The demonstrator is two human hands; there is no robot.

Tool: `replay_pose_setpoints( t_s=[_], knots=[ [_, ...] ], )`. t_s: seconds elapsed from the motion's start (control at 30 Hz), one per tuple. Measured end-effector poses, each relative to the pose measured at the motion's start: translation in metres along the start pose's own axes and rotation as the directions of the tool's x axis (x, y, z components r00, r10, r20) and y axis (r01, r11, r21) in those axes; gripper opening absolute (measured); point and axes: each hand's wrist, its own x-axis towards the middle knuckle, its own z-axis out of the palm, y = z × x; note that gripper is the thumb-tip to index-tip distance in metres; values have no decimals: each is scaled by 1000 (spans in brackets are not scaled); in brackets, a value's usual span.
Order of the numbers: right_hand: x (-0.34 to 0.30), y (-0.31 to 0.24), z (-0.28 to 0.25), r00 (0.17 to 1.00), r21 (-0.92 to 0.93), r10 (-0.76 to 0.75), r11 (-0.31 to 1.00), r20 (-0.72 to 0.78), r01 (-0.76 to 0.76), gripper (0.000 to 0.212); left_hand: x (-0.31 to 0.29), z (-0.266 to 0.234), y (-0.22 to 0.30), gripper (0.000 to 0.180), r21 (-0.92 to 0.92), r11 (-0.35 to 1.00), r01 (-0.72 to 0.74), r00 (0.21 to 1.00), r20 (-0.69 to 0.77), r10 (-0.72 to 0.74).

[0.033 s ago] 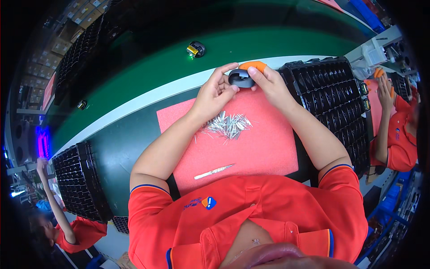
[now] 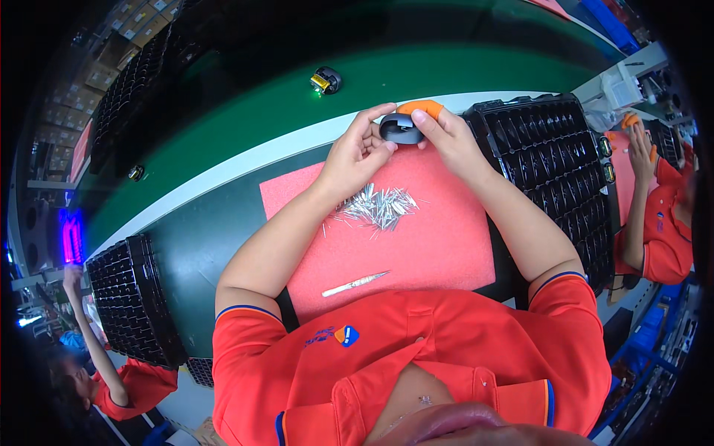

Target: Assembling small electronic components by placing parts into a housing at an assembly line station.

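Observation:
Over the far edge of a pink foam mat (image 2: 416, 260), both my hands hold a small dark grey, rounded hollow plastic shell (image 2: 402, 138). My left hand (image 2: 358, 152) pinches its left side, thumb below and fingers curled behind. On the right side, my right hand (image 2: 446, 137) grips it with thumb and forefinger, and an orange finger cot (image 2: 424, 108) covers that finger. The shell's opening faces me. A loose pile of thin silver slivers (image 2: 381, 208) lies on the mat under my hands. Closer to me rests a slim pointed tool (image 2: 355, 284), perhaps tweezers.
Beyond a pale rail runs a green belt (image 2: 245, 111) carrying a dark unit (image 2: 326, 80) with a yellow part and a green light. Stacked black compartment trays (image 2: 547, 163) stand right, more black trays (image 2: 134, 297) left. Co-workers in red sit at both sides.
The dark shell has turned slightly between my fingers. At the far left, a co-worker's raised hand has shifted a little. My own arms stay where they were.

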Motion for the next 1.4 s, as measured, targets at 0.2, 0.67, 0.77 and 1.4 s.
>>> replay_pose_setpoints(
  t_s=[0.2,0.67,0.77,1.4],
  knots=[
    [1,-6,-2,999,-13,-34,999,13,34,41,0,-1,-1,54,160,986,-46,999,5,46],
    [-17,-17,11,999,35,42,999,-34,-41,34,-19,-37,19,54,357,899,-253,958,-39,284],
    [-25,-29,16,992,-62,107,992,-66,-111,36,-20,-96,27,48,462,844,-271,887,-221,405],
    [6,-16,8,990,-70,139,988,-10,-140,39,-156,-433,3,40,593,-24,805,559,-745,364]
  ],
)
